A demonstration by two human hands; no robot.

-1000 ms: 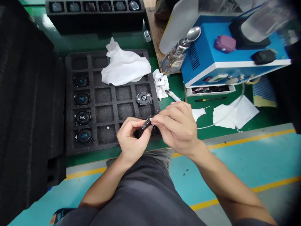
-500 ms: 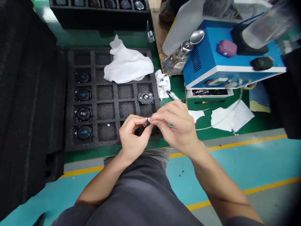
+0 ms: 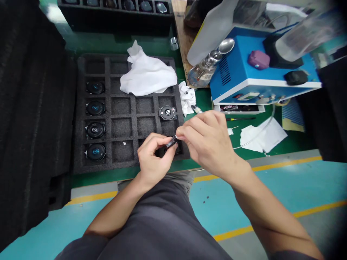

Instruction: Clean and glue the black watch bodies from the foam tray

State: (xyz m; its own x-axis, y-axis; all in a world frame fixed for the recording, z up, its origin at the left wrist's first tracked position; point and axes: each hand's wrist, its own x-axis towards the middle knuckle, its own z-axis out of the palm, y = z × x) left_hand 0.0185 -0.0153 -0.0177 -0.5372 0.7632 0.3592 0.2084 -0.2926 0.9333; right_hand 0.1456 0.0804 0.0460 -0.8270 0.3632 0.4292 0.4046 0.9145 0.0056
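Observation:
Between thumb and fingertips, my left hand (image 3: 153,157) grips a dark round watch body (image 3: 171,143), tilted edge-on over the lower right of the foam tray (image 3: 121,167). My right hand (image 3: 210,142) is closed in a pinch at the watch's upper edge, with a small white piece at its fingertips, too small to name. Behind my hands, a watch (image 3: 167,112) with a lit face lies in a right-hand compartment. Down the tray's left column sit several more dark watches (image 3: 95,129). Part of the compartment under my hands is hidden.
A white cloth (image 3: 149,76) covers the tray's upper right. Crumpled tissue (image 3: 187,97) lies beside the tray. To the right stand a glass bottle (image 3: 202,72) and a blue machine (image 3: 260,83) with a thin tube. Black foam (image 3: 32,126) rises at left; another watch tray (image 3: 116,18) is behind.
My right hand has moved slightly right and turned, its fingertips now at the watch's upper right edge. The left hand still holds the watch, showing more of its side.

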